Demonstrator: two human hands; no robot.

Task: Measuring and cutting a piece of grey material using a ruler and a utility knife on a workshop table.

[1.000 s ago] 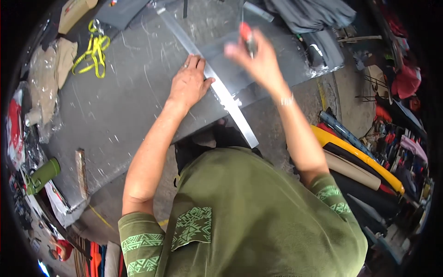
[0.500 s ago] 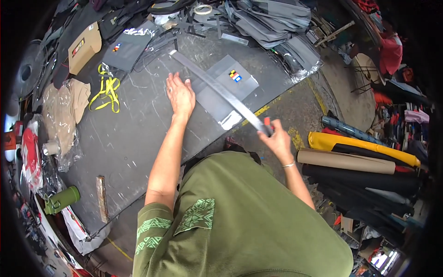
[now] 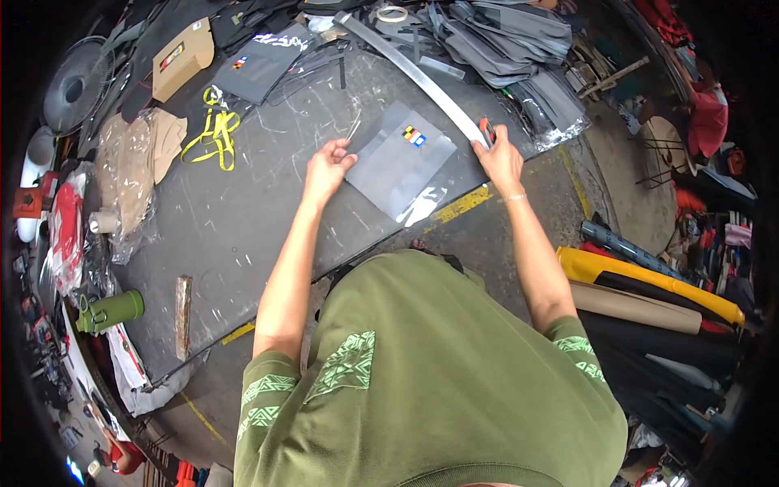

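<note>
A grey rectangular sheet [image 3: 402, 166] with a small multicoloured patch lies near the front edge of the dark worktable. At its left edge, my left hand [image 3: 327, 170] has its fingers pinched around a thin, pale strip [image 3: 354, 128] that points away from me. Beyond the sheet's right corner, my right hand [image 3: 501, 162] grips the near end of a long metal ruler [image 3: 418, 77]. An orange-red and black tool [image 3: 487, 130], its kind unclear, is in that same hand. The ruler slants away to the upper left, clear of the sheet.
Grey pieces [image 3: 503, 49] are stacked at the far right, near a tape roll [image 3: 392, 14]. Left of centre lie a yellow strap [image 3: 217, 134], a cardboard piece [image 3: 182, 61] and another patched sheet [image 3: 264, 69]. A green bottle [image 3: 111, 312] and a worn bar [image 3: 183, 316] sit nearer me.
My right hand has carried the ruler off the sheet, away from me. My left hand, flat on the table before, now pinches the thin strip beside the sheet.
</note>
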